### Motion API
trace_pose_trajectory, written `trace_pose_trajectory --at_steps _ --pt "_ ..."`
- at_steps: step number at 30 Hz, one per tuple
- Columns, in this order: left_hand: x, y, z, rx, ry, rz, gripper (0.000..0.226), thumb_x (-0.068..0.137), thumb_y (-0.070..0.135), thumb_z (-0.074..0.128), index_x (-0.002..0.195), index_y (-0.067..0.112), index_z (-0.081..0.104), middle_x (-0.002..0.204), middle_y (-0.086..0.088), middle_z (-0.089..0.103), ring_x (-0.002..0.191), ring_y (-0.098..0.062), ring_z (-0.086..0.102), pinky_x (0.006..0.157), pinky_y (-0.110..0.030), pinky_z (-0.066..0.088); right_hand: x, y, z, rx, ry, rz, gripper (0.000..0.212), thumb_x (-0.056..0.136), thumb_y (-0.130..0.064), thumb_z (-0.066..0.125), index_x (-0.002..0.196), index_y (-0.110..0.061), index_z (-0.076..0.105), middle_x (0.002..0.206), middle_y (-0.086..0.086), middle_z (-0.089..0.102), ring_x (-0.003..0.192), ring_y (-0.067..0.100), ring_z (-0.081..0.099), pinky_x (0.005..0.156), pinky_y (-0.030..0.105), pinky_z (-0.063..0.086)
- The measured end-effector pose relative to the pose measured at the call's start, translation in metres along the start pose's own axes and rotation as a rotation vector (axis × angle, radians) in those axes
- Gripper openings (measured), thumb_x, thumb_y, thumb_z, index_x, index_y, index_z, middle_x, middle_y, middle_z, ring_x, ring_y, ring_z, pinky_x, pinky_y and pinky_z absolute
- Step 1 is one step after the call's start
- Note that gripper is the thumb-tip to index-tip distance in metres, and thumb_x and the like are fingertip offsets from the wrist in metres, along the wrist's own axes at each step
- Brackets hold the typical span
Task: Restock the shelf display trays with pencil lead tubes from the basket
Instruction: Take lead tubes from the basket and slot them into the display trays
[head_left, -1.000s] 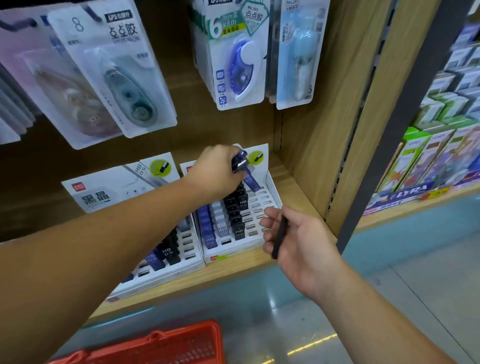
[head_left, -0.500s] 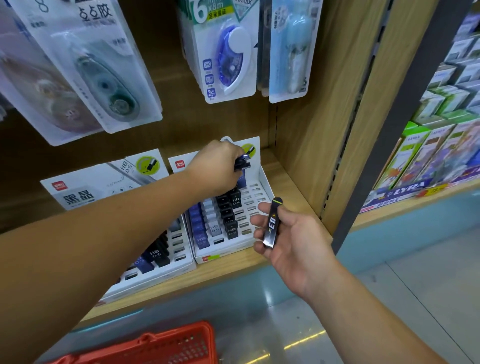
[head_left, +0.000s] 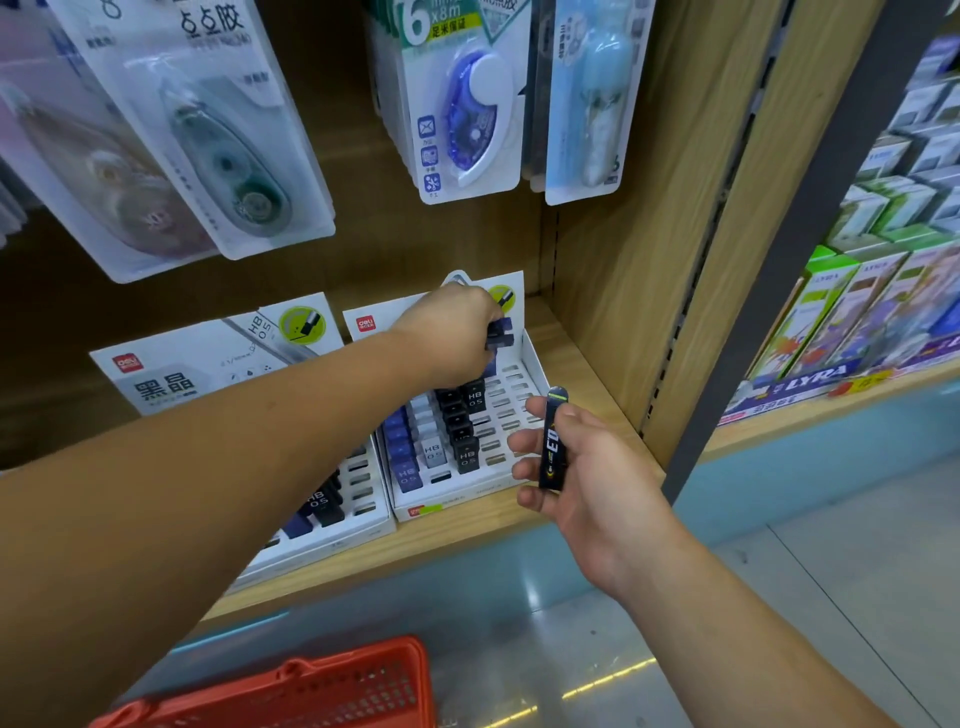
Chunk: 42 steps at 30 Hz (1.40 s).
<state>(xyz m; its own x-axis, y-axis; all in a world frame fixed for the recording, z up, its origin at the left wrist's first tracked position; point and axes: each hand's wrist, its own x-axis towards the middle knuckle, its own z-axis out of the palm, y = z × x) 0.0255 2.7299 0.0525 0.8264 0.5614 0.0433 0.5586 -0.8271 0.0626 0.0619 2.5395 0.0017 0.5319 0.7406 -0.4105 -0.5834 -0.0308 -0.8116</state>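
Our left hand (head_left: 457, 332) reaches over the back of the white slotted tray (head_left: 532, 358). Its fingers are curled round a few dark blue and black tubes (head_left: 500, 335) at the tray's 12 o'clock. Our right hand (head_left: 587, 473) hovers at the tray's 4 o'clock and holds one slim black tube (head_left: 551, 441) with a yellow-green band, thumb pinning it nearly upright against the fingers. Both forearms stretch forward. More rectangular tubes stand in rows in the tray on the wooden shelf (head_left: 576, 353). A red perforated plastic basket (head_left: 311, 686) lies low at 6 o'clock.
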Motion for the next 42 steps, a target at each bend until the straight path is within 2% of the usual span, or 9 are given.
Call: trace_pose_trajectory --at_steps 8,12,16,19,22,27,34,40,42 --pt "-0.003 0.0 0.011 -0.005 0.097 -0.131 0.007 0.094 0.017 0.066 0.092 0.022 0.061 0.092 -0.006 0.061 0.084 -0.028 0.061 0.068 -0.034 0.048 -0.003 0.0 0.001 -0.016 0.013 -0.014 0.029 0.11 -0.026 0.044 0.116 -0.017 0.071 0.08 0.007 0.071 0.056 0.017 0.056 0.054 0.03 0.048" --pt "-0.008 -0.007 0.017 -0.059 0.193 -0.15 0.016 0.098 0.024 0.065 0.113 0.018 0.068 0.105 -0.011 0.065 0.096 -0.032 0.063 0.078 -0.038 0.056 -0.002 0.001 0.0 0.0 0.018 -0.017 0.028 0.109 -0.025 0.045 0.116 -0.016 0.07 0.08 0.008 0.071 0.056 0.018 0.055 0.054 0.03 0.048" --pt "-0.008 -0.01 0.014 -0.103 0.127 -0.168 0.013 0.094 0.031 0.069 0.102 0.021 0.071 0.108 -0.005 0.066 0.098 -0.028 0.064 0.08 -0.034 0.055 -0.001 0.002 0.001 0.001 0.02 -0.004 0.027 0.109 -0.024 0.045 0.115 -0.016 0.07 0.081 0.009 0.07 0.057 0.019 0.055 0.055 0.031 0.047" --pt "-0.007 -0.017 0.006 -0.328 -0.043 -0.241 0.028 0.091 0.035 0.074 0.115 0.02 0.073 0.111 -0.001 0.07 0.102 -0.023 0.066 0.084 -0.028 0.053 0.0 0.001 0.002 -0.024 0.053 -0.016 0.029 0.11 -0.023 0.044 0.109 -0.016 0.072 0.084 0.008 0.071 0.055 0.017 0.054 0.054 0.031 0.046" --pt "-0.012 -0.023 0.001 -0.483 0.001 -0.275 0.023 0.09 0.036 0.077 0.101 0.017 0.075 0.095 -0.004 0.073 0.092 -0.025 0.07 0.083 -0.034 0.059 0.002 0.004 0.004 -0.201 0.152 -0.118 0.03 0.109 -0.024 0.046 0.1 -0.022 0.075 0.098 -0.006 0.075 0.061 0.015 0.055 0.054 0.031 0.048" --pt "-0.048 -0.014 -0.012 -1.089 0.031 -0.318 0.037 0.097 0.042 0.071 0.089 0.005 0.066 0.063 -0.009 0.055 0.052 -0.023 0.054 0.05 -0.031 0.048 0.004 0.02 0.011 -0.559 0.07 -0.197 0.031 0.11 -0.028 0.043 0.095 -0.026 0.07 0.091 -0.017 0.068 0.081 0.009 0.06 0.069 0.024 0.045" --pt "-0.117 -0.017 -0.033 -1.829 -0.117 -0.582 0.042 0.1 0.054 0.059 0.079 0.018 0.056 0.061 0.0 0.046 0.055 -0.019 0.051 0.059 -0.035 0.055 0.004 0.03 0.017 -0.737 0.095 -0.247 0.03 0.111 -0.026 0.04 0.109 -0.017 0.068 0.105 -0.005 0.066 0.087 0.001 0.054 0.069 0.02 0.04" --pt "-0.155 -0.014 -0.033 -2.113 0.015 -0.642 0.038 0.099 0.048 0.062 0.079 0.016 0.058 0.063 0.0 0.046 0.052 -0.016 0.045 0.055 -0.029 0.05 -0.011 0.022 0.031 -0.782 0.181 -0.301 0.031 0.11 -0.024 0.038 0.094 -0.018 0.063 0.094 0.0 0.068 0.081 0.022 0.059 0.071 0.033 0.045" --pt "-0.162 -0.012 -0.028 -2.155 0.091 -0.642 0.035 0.101 0.043 0.062 0.082 0.015 0.059 0.064 0.0 0.047 0.054 -0.016 0.048 0.057 -0.031 0.052 -0.026 0.016 0.045 -0.619 0.082 -0.264 0.03 0.11 -0.024 0.039 0.095 -0.019 0.064 0.082 -0.001 0.067 0.064 0.019 0.056 0.06 0.032 0.045"
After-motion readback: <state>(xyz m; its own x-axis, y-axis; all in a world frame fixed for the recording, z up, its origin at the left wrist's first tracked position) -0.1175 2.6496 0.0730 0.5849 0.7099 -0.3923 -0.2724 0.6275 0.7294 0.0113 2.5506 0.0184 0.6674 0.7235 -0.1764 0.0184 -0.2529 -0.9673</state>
